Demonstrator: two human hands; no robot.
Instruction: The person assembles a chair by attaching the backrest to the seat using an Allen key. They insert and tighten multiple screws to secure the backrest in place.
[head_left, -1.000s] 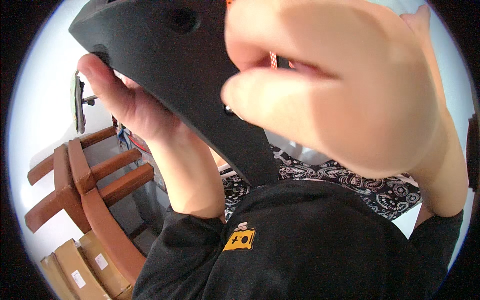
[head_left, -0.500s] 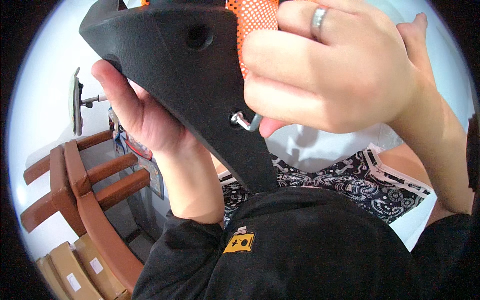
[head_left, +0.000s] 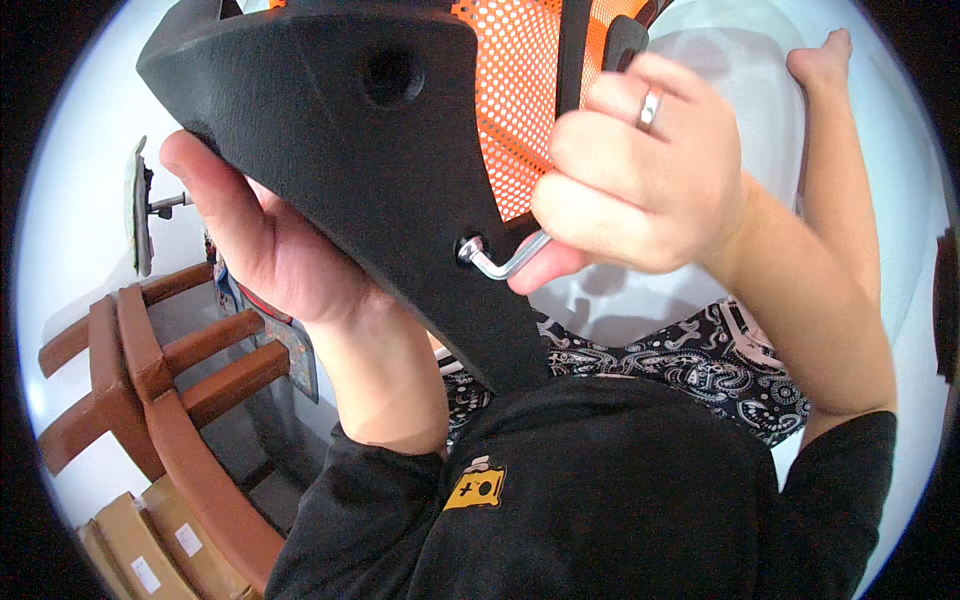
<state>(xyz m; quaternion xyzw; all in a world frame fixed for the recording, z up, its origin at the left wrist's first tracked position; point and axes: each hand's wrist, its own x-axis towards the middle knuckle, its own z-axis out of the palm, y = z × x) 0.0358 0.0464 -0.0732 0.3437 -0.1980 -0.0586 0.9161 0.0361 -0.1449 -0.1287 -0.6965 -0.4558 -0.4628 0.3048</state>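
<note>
The bent silver metal hex key (head_left: 508,262) is seated in a bolt head (head_left: 468,249) on the flank of the black textured plastic chair frame (head_left: 360,170), below the orange mesh panel (head_left: 515,95) that fills the frame's opening. The key's short leg enters the bolt; its long arm runs from the bolt rightward and slightly upward, away from the frame, into the right hand (head_left: 640,185). The right hand is the nearer one to the key: its fingers are curled tight and pressed on the far end of the long arm, with a ring showing on one finger. The left hand (head_left: 265,245) lies on the opposite side of the frame from the bolt, palm against the frame's outer edge and thumb wrapped over it, clamped on the frame as a brace. Relative to the earlier frames, the right hand has shifted up and to the right of the bolt, so the key's full bend and the bolt head, previously covered or barely visible, are now exposed; the frame has been tilted so more mesh shows; the left hand's grasp on the frame is unchanged.
</note>
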